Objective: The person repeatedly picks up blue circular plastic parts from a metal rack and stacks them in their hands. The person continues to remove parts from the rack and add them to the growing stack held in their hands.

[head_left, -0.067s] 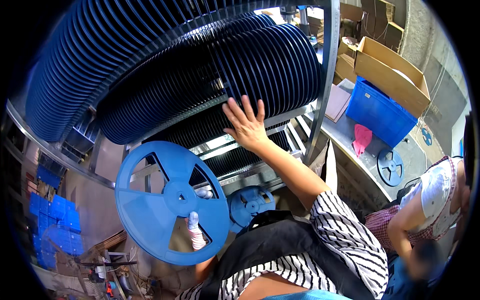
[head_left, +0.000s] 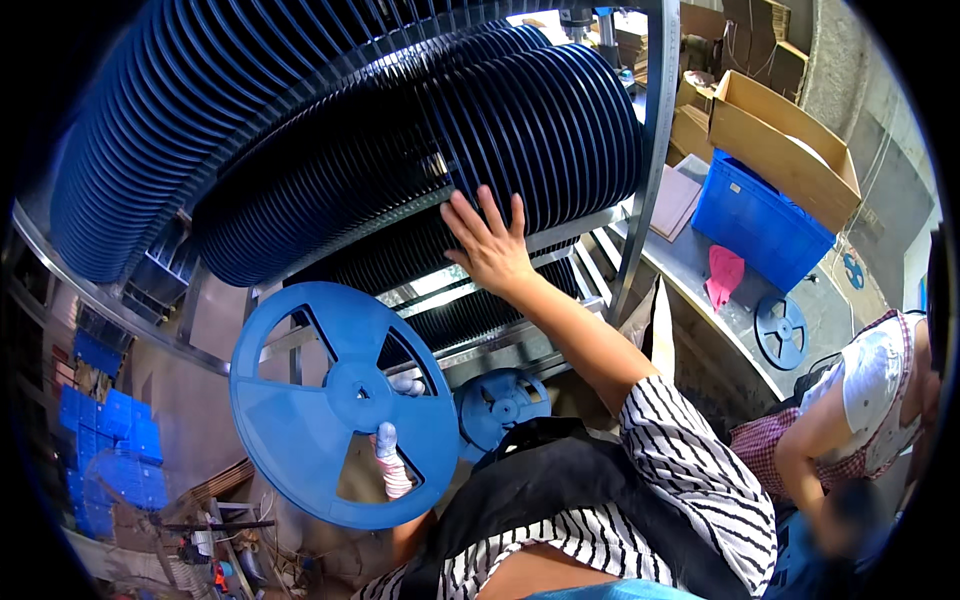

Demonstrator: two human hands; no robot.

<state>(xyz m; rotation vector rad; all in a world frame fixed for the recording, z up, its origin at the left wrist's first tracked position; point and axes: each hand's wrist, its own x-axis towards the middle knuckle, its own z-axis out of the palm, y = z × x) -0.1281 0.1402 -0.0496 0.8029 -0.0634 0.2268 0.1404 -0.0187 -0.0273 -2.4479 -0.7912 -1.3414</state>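
A large blue plastic reel [head_left: 285, 425] with three cut-out windows is in my left hand [head_left: 392, 465]. The thumb, covered in something pale and striped, shows through the lower window, and covered fingertips show in the right-hand one; the reel hides the rest of that hand. My right hand [head_left: 490, 245] is spread open, holding nothing. Its fingertips are at the lower edge of a row of dark blue reels [head_left: 540, 130] standing side by side in a metal rack; whether they touch is hard to tell.
The rack's upright post [head_left: 655, 150] rises right of my right hand. Another blue reel [head_left: 500, 408] lies below. At right, a bench [head_left: 690, 270] holds a blue crate [head_left: 755, 220], a cardboard box [head_left: 785, 140] and a pink cloth [head_left: 724, 275]. A co-worker [head_left: 840, 420] is at the far right.
My right hand has shifted very slightly up and to the left. The reel in my left hand looks unmoved.
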